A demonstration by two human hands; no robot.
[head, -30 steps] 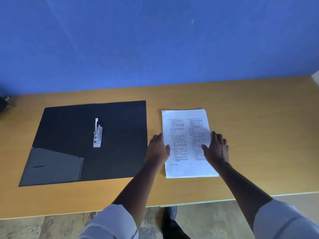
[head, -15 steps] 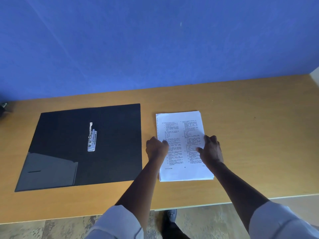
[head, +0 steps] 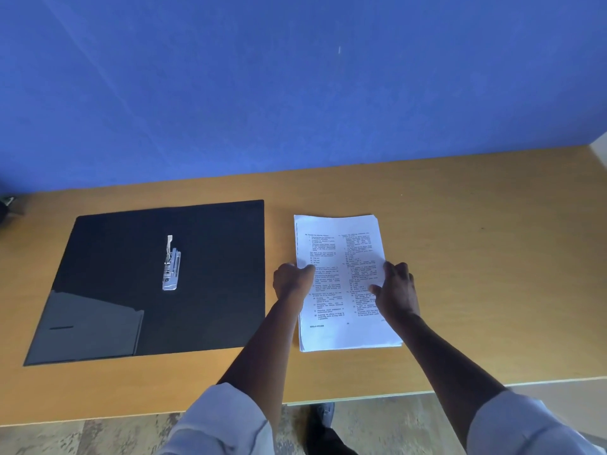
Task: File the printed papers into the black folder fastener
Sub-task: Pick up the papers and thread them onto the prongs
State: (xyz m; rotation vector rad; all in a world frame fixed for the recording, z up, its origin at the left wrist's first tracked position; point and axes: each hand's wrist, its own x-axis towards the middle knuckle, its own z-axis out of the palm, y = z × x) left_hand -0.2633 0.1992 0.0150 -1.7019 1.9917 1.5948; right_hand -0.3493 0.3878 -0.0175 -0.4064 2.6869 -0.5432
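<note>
A stack of printed papers (head: 341, 244) lies on the wooden table, right of the open black folder (head: 213, 290). The folder lies flat, with a silver metal fastener (head: 171, 264) at its middle and a glossy pocket at its lower left. My left hand (head: 290, 279) grips the stack's left edge, thumb on top and fingers curled under. My right hand (head: 395, 289) holds the stack's right edge, thumb on the page. The stack's left side looks slightly raised off the table.
The wooden table (head: 492, 257) runs to a blue wall behind. Its front edge lies close below my forearms, with patterned floor and a dark shoe (head: 323, 418) beneath. A dark object (head: 6, 205) sits at the far left edge.
Both hands have gone from resting beside and on the stack to closing on its left and right edges. The left fingers have curled under the paper edge.
</note>
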